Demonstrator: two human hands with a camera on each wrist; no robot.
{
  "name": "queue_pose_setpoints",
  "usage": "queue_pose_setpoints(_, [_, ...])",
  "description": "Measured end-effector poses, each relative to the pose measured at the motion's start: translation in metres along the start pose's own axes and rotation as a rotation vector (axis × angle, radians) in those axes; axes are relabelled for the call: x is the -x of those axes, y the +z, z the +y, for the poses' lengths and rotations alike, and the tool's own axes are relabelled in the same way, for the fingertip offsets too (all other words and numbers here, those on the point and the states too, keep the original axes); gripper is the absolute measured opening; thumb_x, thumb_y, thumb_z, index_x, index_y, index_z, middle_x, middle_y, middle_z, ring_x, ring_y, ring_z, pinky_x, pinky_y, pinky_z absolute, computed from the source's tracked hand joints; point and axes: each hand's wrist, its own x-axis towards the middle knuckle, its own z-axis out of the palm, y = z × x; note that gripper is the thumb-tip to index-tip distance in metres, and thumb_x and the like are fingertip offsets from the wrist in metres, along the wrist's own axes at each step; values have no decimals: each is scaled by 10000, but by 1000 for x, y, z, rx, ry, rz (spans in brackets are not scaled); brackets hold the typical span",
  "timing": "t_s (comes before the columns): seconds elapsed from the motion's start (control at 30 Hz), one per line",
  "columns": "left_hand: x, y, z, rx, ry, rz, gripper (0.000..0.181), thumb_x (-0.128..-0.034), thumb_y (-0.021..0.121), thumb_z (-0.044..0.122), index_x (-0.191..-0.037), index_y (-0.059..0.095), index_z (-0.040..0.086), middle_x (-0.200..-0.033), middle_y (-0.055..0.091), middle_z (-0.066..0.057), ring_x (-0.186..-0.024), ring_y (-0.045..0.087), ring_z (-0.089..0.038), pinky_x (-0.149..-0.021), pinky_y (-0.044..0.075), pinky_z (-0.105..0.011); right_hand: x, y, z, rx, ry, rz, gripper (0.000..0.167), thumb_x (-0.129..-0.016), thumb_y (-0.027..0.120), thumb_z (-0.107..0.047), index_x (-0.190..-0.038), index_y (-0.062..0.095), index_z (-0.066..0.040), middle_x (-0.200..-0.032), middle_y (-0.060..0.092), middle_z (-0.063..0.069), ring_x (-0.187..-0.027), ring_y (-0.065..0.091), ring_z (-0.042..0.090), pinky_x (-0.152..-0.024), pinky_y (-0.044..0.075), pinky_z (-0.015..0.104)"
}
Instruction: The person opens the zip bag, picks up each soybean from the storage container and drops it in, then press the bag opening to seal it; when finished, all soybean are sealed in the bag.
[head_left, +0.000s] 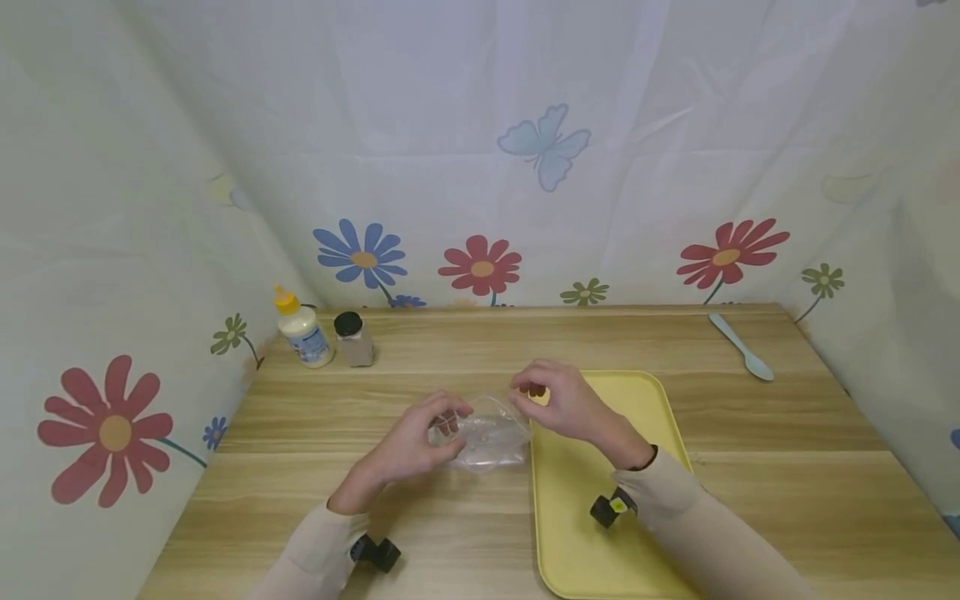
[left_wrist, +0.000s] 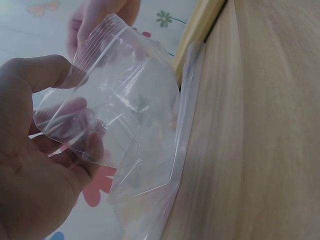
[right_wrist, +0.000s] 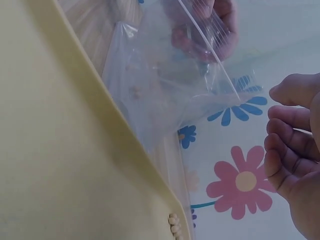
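A clear zip-top plastic bag stands on the table against the left edge of the yellow tray, its zip end up. My left hand holds it by the left corner of the mouth. In the left wrist view the thumb lies on the near side of the bag, with fingers seen through the film. My right hand is above the tray beside the bag's other top corner. In the right wrist view its loosely curled fingers hold nothing, a small gap from the bag.
A glue bottle with a yellow cap and a black-lidded jar stand at the back left. A pale blue spoon lies at the back right. Several small beige pieces sit at a tray corner. A flowered curtain surrounds the table.
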Motion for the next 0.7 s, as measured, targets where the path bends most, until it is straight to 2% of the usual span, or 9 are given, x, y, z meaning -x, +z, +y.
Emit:
queue_pose_setpoints(0.27, [1, 0, 0, 13, -12, -5, 393, -808, 733, 69, -1181, 613, 43, -1081, 616, -115, -875, 578, -171, -787, 534, -312, 1, -1, 10, 34, 58, -31, 140, -859, 708, -169, -961, 722, -74, -866, 691, -1, -744, 608, 155, -673, 551, 309])
queue_pose_setpoints(0.53, [1, 1, -2, 14, -12, -7, 385, -808, 731, 65, -1174, 614, 44, -1073, 615, -111, -880, 580, -176, -795, 533, -318, 3, 1, 23, 41, 55, -28, 140, -847, 712, -125, -956, 716, -38, -884, 708, 48, -745, 632, 177, -673, 553, 290])
queue_pose_setpoints(0.7, [0, 1, -1, 9, -17, -14, 398, -804, 734, 70, -1182, 613, 38, -1074, 616, -121, -879, 580, -174, -791, 530, -304, 2, 1, 31, 74, 95, -51, 171, -841, 719, -129, -983, 712, -35, -903, 709, 80, -755, 639, 180, -668, 549, 281])
